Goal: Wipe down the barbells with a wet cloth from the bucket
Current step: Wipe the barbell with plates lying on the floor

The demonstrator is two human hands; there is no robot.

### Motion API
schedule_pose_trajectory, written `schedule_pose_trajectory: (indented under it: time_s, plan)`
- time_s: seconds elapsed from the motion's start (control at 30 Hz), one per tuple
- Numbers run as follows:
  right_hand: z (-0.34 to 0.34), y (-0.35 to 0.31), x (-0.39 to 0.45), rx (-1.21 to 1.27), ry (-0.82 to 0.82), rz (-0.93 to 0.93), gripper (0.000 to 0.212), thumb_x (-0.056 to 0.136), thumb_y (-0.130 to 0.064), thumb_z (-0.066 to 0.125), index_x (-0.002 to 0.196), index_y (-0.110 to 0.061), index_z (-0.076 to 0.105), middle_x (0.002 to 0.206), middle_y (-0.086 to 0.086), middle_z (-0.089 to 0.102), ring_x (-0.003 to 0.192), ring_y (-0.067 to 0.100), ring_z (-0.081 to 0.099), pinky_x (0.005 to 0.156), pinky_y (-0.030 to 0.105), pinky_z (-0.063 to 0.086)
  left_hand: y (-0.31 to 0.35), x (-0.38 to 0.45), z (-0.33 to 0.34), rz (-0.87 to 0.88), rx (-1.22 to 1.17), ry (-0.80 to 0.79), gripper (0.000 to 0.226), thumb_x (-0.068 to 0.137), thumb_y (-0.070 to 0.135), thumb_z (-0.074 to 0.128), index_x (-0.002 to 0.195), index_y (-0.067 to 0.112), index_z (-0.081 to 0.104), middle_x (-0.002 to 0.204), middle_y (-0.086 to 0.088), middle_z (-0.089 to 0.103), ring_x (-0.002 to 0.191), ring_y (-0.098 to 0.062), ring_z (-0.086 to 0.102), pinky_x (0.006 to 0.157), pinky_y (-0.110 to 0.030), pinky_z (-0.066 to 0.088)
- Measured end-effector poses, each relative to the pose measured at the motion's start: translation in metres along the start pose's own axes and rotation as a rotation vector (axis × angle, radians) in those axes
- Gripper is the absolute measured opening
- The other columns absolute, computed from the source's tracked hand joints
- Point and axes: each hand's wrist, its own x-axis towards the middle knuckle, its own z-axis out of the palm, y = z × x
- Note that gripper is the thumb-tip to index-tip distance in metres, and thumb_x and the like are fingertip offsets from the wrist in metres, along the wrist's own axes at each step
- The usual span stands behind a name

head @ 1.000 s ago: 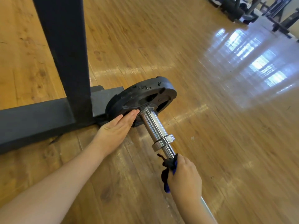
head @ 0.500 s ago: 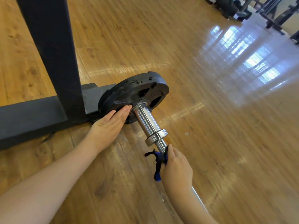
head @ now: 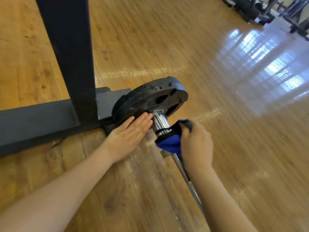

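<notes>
Barbell (head: 159, 122) sleeve: my right hand (head: 196, 144) clamps cloth (head: 169, 143) around it, left hand (head: 129, 133) flat (bracing plate (head: 150, 97)); bar may roll if it slips.

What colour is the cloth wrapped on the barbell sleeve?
Blue with a black edge; the cloth shows in the head view.

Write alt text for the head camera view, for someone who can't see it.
A person's right hand wraps a blue cloth around a chrome barbell sleeve lying on a wooden floor, while the left hand presses flat against the black plate. A dark rack post stands beside the plate.
</notes>
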Motion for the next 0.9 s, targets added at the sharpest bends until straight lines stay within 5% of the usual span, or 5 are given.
schedule_pose_trajectory:
  time_s: [0.1, 0.3, 0.5, 0.63, 0.9]
  plan:
    - [-0.002, 0.007, 0.000, 0.121, 0.103, -0.143, 0.045, 0.090, -0.022, 0.050, 0.133, -0.009, 0.052, 0.133, 0.009, 0.054, 0.125, 0.025, 0.046, 0.102, 0.031, 0.035, -0.002, 0.031, -0.014, 0.111, -0.189, 0.016, 0.076, 0.080, 0.028, 0.050, 0.146, 0.003, 0.021, 0.152, -0.016, 0.023, 0.143, -0.029, 0.017, 0.115, -0.046, 0.014]
    - [0.026, 0.026, -0.036, 0.112, -0.095, -0.057, 0.050, 0.082, -0.025, 0.068, 0.128, -0.011, 0.054, 0.118, -0.003, 0.055, 0.112, 0.015, 0.047, 0.087, 0.019, 0.033, -0.002, 0.087, -0.018, 0.302, -0.246, -0.132, 0.045, 0.072, 0.040, 0.070, 0.115, 0.027, 0.069, 0.123, 0.002, 0.064, 0.122, -0.017, 0.055, 0.105, -0.033, 0.038]
    - [0.027, 0.032, -0.044, 0.005, -0.094, -0.115, 0.062, 0.074, -0.005, 0.074, 0.131, -0.002, 0.051, 0.136, 0.011, 0.049, 0.129, 0.027, 0.043, 0.105, 0.025, 0.025, 0.000, 0.112, -0.030, 0.461, -0.132, -0.397, 0.040, 0.098, 0.021, 0.038, 0.136, 0.017, 0.049, 0.144, -0.006, 0.043, 0.142, -0.026, 0.023, 0.116, -0.043, -0.007]
    - [0.020, 0.046, -0.054, -0.196, -0.136, -0.390, 0.065, 0.068, 0.002, 0.057, 0.131, -0.004, 0.046, 0.136, 0.017, 0.049, 0.130, 0.032, 0.038, 0.100, 0.048, 0.035, 0.001, 0.126, -0.032, 0.406, -0.309, -0.382, 0.024, 0.097, 0.009, 0.037, 0.115, 0.012, 0.053, 0.120, -0.004, 0.061, 0.125, -0.023, 0.047, 0.116, -0.039, -0.007]
    - [0.014, 0.044, -0.055, 0.075, -0.154, -0.213, 0.073, 0.082, 0.004, 0.059, 0.145, -0.013, 0.028, 0.145, -0.018, 0.009, 0.135, -0.006, 0.011, 0.103, 0.000, 0.003, 0.006, 0.073, -0.007, 0.204, -0.368, 0.051, 0.053, 0.075, 0.019, 0.070, 0.126, 0.010, 0.060, 0.128, -0.009, 0.060, 0.119, -0.024, 0.057, 0.106, -0.039, 0.037]
